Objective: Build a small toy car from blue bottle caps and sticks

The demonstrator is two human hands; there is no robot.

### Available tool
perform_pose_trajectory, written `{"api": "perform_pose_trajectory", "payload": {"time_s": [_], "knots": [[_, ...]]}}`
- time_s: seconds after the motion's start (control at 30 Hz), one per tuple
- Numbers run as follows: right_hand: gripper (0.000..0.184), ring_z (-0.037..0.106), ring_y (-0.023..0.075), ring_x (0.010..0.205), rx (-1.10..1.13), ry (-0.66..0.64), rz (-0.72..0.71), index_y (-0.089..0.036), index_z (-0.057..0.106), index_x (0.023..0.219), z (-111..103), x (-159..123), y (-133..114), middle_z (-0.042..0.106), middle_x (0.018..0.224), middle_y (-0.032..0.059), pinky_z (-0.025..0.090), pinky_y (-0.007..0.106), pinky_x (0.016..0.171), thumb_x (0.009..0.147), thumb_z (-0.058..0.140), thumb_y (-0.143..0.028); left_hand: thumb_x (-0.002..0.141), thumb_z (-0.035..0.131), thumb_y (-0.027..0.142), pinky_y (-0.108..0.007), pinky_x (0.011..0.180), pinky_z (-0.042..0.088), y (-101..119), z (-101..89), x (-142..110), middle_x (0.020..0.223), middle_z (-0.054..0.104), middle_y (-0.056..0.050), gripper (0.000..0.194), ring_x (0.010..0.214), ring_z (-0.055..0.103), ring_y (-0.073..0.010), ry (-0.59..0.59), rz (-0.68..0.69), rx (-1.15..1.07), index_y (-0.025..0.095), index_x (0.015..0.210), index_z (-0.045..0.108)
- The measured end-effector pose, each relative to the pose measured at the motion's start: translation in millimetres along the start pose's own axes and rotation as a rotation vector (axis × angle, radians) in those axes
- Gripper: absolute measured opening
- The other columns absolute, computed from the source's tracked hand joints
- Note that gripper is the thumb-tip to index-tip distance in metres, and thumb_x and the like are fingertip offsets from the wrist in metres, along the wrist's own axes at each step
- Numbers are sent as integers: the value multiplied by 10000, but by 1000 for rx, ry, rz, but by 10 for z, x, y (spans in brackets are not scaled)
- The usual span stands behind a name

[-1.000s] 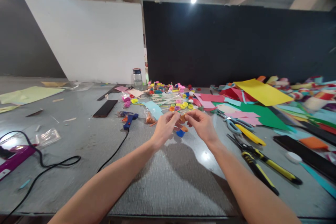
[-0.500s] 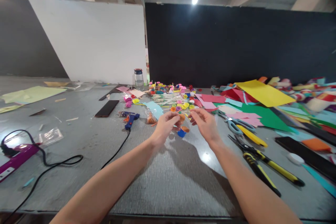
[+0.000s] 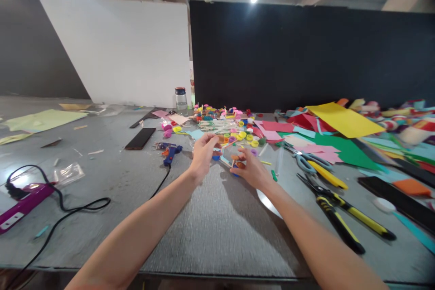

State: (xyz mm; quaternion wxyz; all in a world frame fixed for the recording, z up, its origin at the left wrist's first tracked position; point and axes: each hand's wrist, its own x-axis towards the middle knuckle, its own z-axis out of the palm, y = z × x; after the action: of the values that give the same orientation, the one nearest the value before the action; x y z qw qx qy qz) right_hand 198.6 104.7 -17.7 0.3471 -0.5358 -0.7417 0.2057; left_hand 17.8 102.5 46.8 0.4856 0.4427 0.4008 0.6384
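Note:
My left hand [image 3: 203, 156] is closed in a pinch over the middle of the table. A thin pale orange stick [image 3: 229, 143] runs out from its fingertips. Close by on the right, my right hand [image 3: 250, 167] has its thumb and fingers around a small blue bottle cap [image 3: 234, 171] with an orange-brown piece on top. The fingers hide part of this cap. A second blue cap [image 3: 216, 157] shows beside the left fingertips. Just beyond the hands lie several yellow and purple caps [image 3: 241, 136].
On the left are a blue glue gun [image 3: 171, 155], a black phone [image 3: 140, 138] and a purple power strip [image 3: 27, 204] with its cord. Scissors [image 3: 311, 162], pliers [image 3: 335, 204] and coloured paper [image 3: 346, 120] lie on the right. A bottle [image 3: 181, 99] stands at the back.
My hands were raised together over the blue cap. The right hand has come down around that cap, and the left has shifted slightly left and up.

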Motion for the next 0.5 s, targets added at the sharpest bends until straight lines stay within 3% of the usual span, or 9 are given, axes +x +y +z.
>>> {"api": "perform_pose_trajectory", "payload": {"time_s": [0.13,0.27,0.5], "knots": [[645,684,272,901,-68,12,-11,-175,474,1317,89,19,43,690,923,43,476,368,767,746,768,-236,721,680,302,-198,496,505,-50,-5,17,804,622,-24,161,665,582,-116,9,-13,5,164,772,615],[593,688,259,886,-111,-10,-29,-211,493,1290,105,19,75,689,890,21,461,330,722,753,745,-199,721,682,308,-192,507,498,-68,-47,30,821,632,-27,168,660,574,-108,17,-18,23,164,783,623],[620,685,235,890,-163,-119,-68,-191,500,1298,-142,50,158,717,994,65,480,330,775,728,732,-120,725,662,281,-205,525,495,-18,-142,48,835,645,-37,133,682,579,-117,-44,-65,120,164,786,642]]}}
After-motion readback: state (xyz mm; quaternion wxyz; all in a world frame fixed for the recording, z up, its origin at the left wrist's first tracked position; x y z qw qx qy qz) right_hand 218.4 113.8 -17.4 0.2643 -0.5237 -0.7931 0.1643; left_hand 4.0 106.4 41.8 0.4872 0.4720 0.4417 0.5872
